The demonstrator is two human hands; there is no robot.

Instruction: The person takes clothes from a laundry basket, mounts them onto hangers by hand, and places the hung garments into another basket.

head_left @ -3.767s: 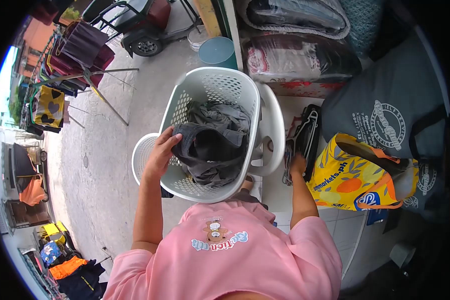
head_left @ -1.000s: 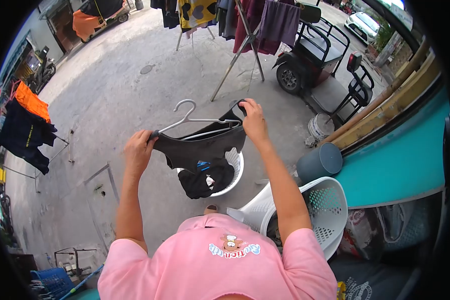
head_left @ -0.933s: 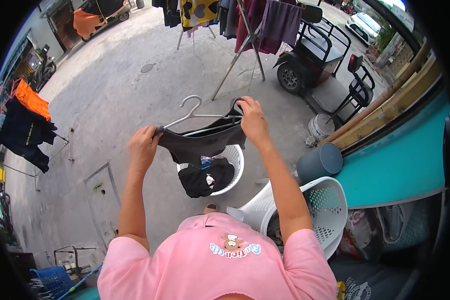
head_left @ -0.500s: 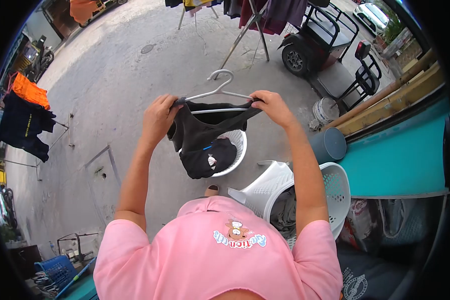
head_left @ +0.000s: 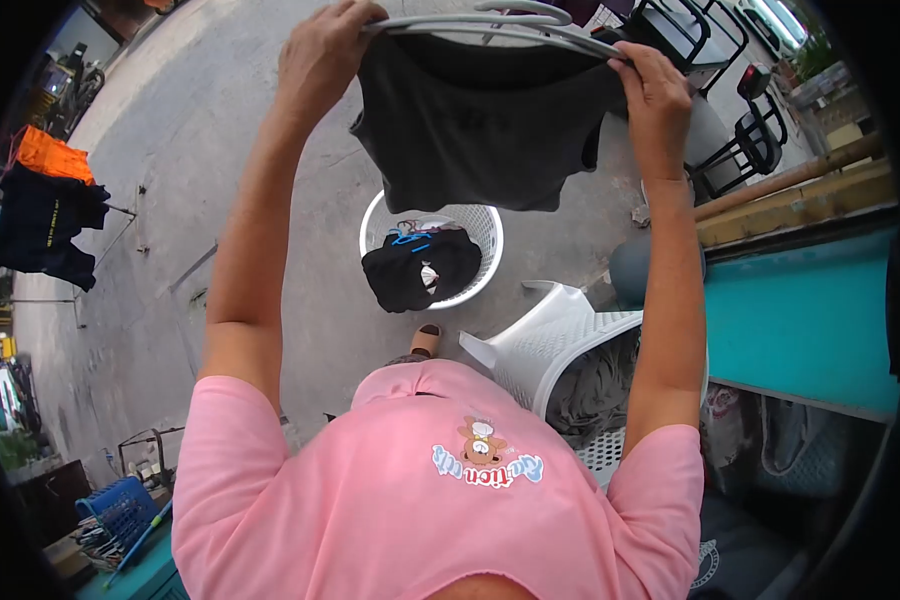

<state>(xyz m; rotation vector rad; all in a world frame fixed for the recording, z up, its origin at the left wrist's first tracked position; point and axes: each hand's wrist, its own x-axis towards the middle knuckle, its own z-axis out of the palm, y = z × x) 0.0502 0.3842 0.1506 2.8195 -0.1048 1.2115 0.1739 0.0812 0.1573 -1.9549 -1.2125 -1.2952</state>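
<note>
A dark grey sleeveless top (head_left: 480,130) hangs from a light grey hanger (head_left: 505,24) held up high at the top of the view. My left hand (head_left: 325,50) pinches the hanger and the top's shoulder at the left end. At the right end my right hand (head_left: 655,90) grips the other shoulder between thumb and fingers. Below the top, a round white basket (head_left: 492,245) on the ground holds black clothing (head_left: 400,272) and blue hangers. To the right, a white laundry basket (head_left: 540,355) with dark grey clothes (head_left: 595,390) rests by a white plastic chair.
Orange and dark blue clothes (head_left: 45,225) hang on a rack at the left. A blue basket (head_left: 120,525) is at lower left. Behind my right forearm are a grey bucket (head_left: 630,270) and a teal surface (head_left: 800,320). A black-framed vehicle (head_left: 750,140) stands at upper right.
Both hands have lifted the hanger and top higher and closer, and the top now hangs spread out from both ends. The view has shifted, so the drying rack ahead is mostly out of sight.
</note>
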